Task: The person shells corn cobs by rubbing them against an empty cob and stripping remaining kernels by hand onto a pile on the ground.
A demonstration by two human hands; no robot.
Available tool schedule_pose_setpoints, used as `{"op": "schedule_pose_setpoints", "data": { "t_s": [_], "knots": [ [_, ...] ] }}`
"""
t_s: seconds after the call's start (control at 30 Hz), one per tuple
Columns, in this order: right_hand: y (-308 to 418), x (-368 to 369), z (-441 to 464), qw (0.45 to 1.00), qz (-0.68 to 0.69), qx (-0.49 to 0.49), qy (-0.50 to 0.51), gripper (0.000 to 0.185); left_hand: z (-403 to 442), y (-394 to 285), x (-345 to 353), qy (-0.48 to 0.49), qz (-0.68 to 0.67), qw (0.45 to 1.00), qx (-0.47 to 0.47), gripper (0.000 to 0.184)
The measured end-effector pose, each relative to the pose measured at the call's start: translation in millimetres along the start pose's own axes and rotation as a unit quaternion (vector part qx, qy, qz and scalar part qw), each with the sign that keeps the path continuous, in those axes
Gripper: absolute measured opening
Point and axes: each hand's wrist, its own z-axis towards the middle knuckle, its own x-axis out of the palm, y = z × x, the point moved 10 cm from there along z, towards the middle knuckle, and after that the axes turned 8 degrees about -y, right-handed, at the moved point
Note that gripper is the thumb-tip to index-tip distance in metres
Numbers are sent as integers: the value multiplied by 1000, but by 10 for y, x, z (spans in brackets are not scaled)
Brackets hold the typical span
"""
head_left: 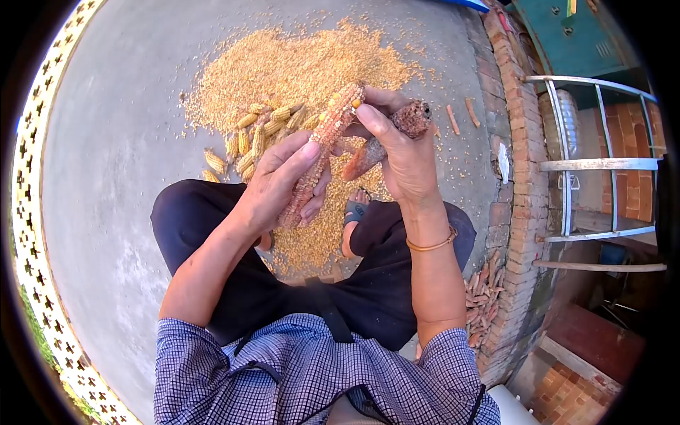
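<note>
My left hand is closed round a mostly stripped corn cob, tilted with its upper end toward my right hand. A few yellow kernels remain near that end. My right hand grips a darker, reddish-brown bare cob, which slants across the palm and sticks out on both sides. The right thumb presses by a kernel at the tip of the first cob; the fingers behind are partly hidden. Below both hands, loose kernels cover the ground between my feet.
Beyond my hands spreads a large heap of kernels, with several unshelled corn ears at its near left. Stripped cobs lie piled by the brick edging on the right. A metal railing stands past it.
</note>
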Motion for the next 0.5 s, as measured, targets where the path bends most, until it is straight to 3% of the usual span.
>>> {"op": "schedule_pose_setpoints", "data": {
  "t_s": [0.23, 0.43, 0.5],
  "knots": [
    [-93, -33, -3, 999, -48, 1, -25, 27, 20, -38, -212, -105, 209, 967, 100, 24],
    [-104, -70, -16, 995, -78, 40, -49, 23, 16, -57, -210, -101, 245, 956, 124, 22],
    [-150, -141, 2, 991, -102, 34, -80, 22, 17, 7, -178, -75, 235, 963, 109, 30]
  ]
}}
